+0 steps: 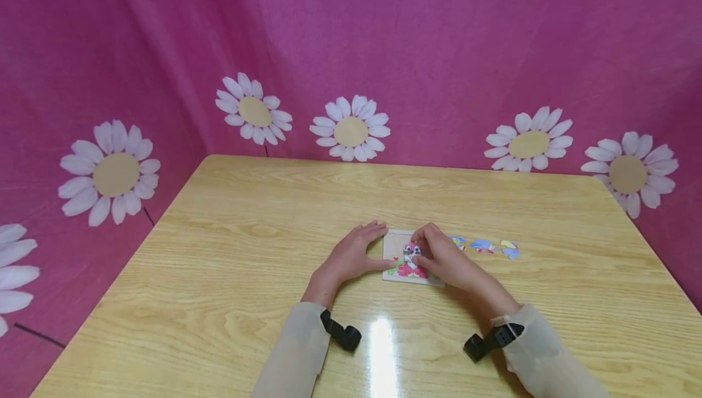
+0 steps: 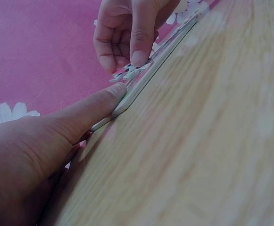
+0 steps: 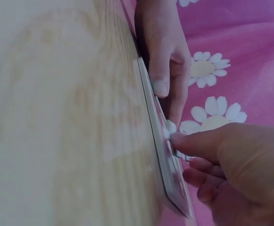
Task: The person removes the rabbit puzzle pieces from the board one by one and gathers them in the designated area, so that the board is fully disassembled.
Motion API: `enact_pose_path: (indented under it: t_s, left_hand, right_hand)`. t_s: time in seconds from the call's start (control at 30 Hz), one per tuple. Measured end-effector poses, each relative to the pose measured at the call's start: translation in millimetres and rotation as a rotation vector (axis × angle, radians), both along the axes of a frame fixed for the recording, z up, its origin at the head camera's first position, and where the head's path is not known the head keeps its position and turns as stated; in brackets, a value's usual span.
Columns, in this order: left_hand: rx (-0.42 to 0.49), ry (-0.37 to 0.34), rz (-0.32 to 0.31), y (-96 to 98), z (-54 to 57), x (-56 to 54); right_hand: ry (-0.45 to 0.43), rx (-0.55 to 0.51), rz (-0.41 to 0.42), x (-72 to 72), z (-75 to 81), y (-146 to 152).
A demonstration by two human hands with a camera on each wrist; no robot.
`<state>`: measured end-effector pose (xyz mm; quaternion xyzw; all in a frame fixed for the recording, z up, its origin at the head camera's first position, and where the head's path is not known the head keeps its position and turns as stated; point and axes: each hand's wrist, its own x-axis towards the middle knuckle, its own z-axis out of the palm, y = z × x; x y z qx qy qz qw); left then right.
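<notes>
A flat jigsaw board (image 1: 396,241) with a pale frame lies on the table, part of its picture showing in pink, red and green. My left hand (image 1: 351,255) rests at the board's left side, its fingers extended by the far corner. In the left wrist view the left thumb (image 2: 99,104) lies straight on the board's edge. Over the board my right hand (image 1: 448,259) pinches a small puzzle piece (image 3: 171,127) between thumb and fingers. That piece sits slightly tilted above the picture; whether it touches the board I cannot tell.
Right of the board lie several loose puzzle pieces (image 1: 484,245) in blue, yellow and red, one partly behind the right hand. The wood-grain table (image 1: 247,203) meets a pink curtain (image 1: 417,50) printed with daisies at the back and sides. Each wrist wears a black strap camera (image 1: 345,336).
</notes>
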<state>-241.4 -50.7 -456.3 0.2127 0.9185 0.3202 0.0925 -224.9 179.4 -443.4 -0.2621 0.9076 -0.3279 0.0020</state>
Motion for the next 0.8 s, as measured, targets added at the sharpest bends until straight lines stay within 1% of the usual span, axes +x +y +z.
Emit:
enact_pose_path:
  t_s: [0.17,0.23,0.33,0.5,0.63,0.8]
  left_hand:
    - [0.003,0.002,0.003,0.1,-0.6,0.4]
    - [0.002,0.004,0.004,0.2,-0.5,0.3]
    - [-0.001,0.006,0.0,0.5,-0.7,0.0]
    - [-0.005,0.005,-0.004,1.0,-0.7,-0.6]
    - [-0.009,0.005,-0.003,1.0,-0.2,-0.4]
    - [-0.006,0.008,0.0,0.0,0.0,-0.2]
  right_hand:
    - [0.061,-0.02,0.0,4.1,-2.6,-1.5]
    - [0.062,-0.044,-0.002,4.7,-3.0,-1.8]
    - [0.045,-0.093,-0.016,4.8,-3.7,-1.6]
    - [-0.008,-0.161,-0.061,3.5,-4.7,0.4]
    - [-0.039,-0.187,-0.083,3.5,-5.1,4.0]
    - [-0.048,-0.197,-0.107,5.1,-5.2,12.2]
